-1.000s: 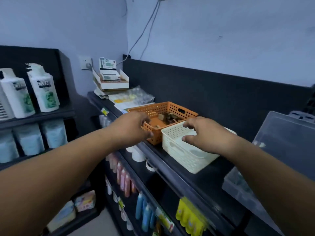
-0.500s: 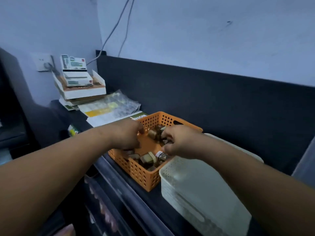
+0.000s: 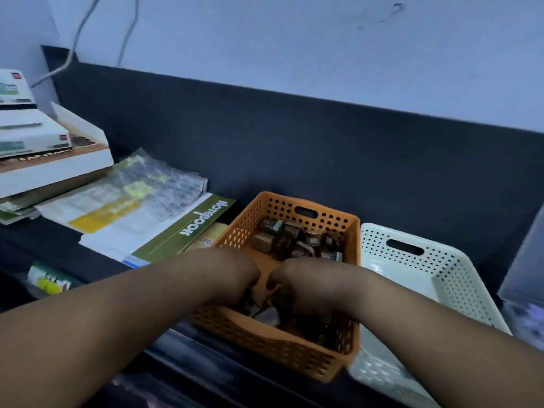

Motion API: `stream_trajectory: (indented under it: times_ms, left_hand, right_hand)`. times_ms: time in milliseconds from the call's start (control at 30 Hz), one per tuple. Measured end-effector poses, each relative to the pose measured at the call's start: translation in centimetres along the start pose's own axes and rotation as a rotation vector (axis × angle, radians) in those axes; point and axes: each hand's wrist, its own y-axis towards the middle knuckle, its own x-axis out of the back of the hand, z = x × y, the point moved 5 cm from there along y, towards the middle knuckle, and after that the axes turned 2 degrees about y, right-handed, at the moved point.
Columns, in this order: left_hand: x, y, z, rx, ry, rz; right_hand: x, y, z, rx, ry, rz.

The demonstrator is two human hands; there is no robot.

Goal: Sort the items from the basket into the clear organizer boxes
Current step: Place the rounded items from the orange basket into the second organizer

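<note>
left hand (image 3: 232,278) and right hand (image 3: 306,287) now sunk deeper into orange basket (image 3: 265,344); fingers hidden, grip can't tell. brown items (image 3: 294,240) piled at far end.

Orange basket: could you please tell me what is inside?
Small brownish items fill the far end of the basket. The left hand and right hand reach into the near half, hiding their fingers and most items beneath.
</note>
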Motion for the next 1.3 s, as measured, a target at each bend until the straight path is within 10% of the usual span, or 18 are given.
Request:
stream_trajectory:
  times_ms: [533, 767, 1300]
  left_hand:
    - [8.9, -3.6, 1.1, -0.491, -0.630, -0.477]
    - [10.7, -4.8, -2.4, -0.429, -0.562, -0.607]
    - [7.5, -14.8, -31.9, -0.837, -0.819, -0.452]
  right_hand:
    - [4.5, -4.4, -4.3, -0.247, 0.746, -0.724]
    - [4.2, -9.1, -5.7, -0.349, 0.755, -0.883]
    - [-6.7, -37.3, -11.8, -0.574, 0.778, -1.042]
